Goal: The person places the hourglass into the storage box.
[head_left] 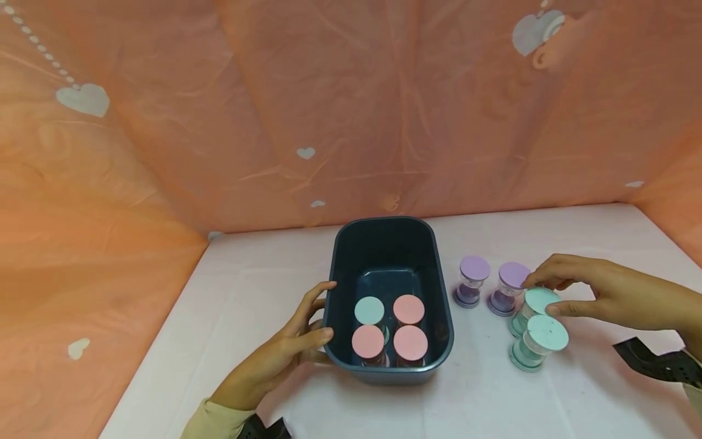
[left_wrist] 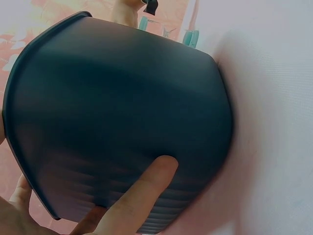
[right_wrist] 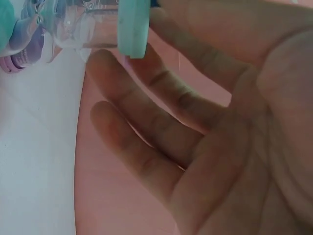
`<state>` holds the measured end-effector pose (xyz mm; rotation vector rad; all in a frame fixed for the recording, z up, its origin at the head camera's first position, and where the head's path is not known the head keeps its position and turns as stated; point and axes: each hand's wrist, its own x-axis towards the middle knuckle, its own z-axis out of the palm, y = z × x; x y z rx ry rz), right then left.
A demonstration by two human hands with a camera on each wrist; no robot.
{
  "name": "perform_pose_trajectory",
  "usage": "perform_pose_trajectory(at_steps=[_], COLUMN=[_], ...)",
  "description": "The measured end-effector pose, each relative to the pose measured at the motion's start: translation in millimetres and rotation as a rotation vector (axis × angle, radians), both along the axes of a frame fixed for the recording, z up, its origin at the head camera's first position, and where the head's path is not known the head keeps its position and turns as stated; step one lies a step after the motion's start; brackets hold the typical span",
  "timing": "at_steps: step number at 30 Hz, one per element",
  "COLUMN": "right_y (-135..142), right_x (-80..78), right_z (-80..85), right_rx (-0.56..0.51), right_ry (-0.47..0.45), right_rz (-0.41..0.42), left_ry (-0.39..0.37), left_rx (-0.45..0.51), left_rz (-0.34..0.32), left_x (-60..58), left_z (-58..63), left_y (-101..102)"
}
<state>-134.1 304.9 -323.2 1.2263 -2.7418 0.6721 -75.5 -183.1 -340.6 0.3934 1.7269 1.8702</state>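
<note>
My left hand (head_left: 285,347) rests against the left side of a dark blue bin (head_left: 386,378), its fingertips on the rim and outer wall. In the left wrist view, one fairly straight finger (left_wrist: 142,191) presses the bin's wall. My right hand (head_left: 598,292) pinches the cap of a mint sand timer (head_left: 540,299) between thumb and fingers. Another mint sand timer (head_left: 540,342) stands just in front of it. Close by on the left are two purple-capped sand timers (head_left: 514,275) (head_left: 474,268). The right wrist view shows the held timer's mint cap (right_wrist: 133,29) by my fingertips.
Inside the bin's near half stand a mint-capped timer (head_left: 369,311) and three pink-capped timers (head_left: 408,310). A white-covered table (head_left: 247,274) lies underneath. Orange cloth (head_left: 329,110) with hearts hangs along the back and sides.
</note>
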Motion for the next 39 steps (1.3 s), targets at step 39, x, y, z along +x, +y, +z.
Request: perform_pose_trajectory(at_steps=[39], right_y=[31], right_x=[-16.3], right_z=[-11.8], right_rx=[0.122], right_ry=[-0.052], right_rz=[-0.213], left_ry=[0.005], left_rx=[-0.015], left_rz=[0.007], left_x=[-1.6], left_z=[-2.0], left_y=[-1])
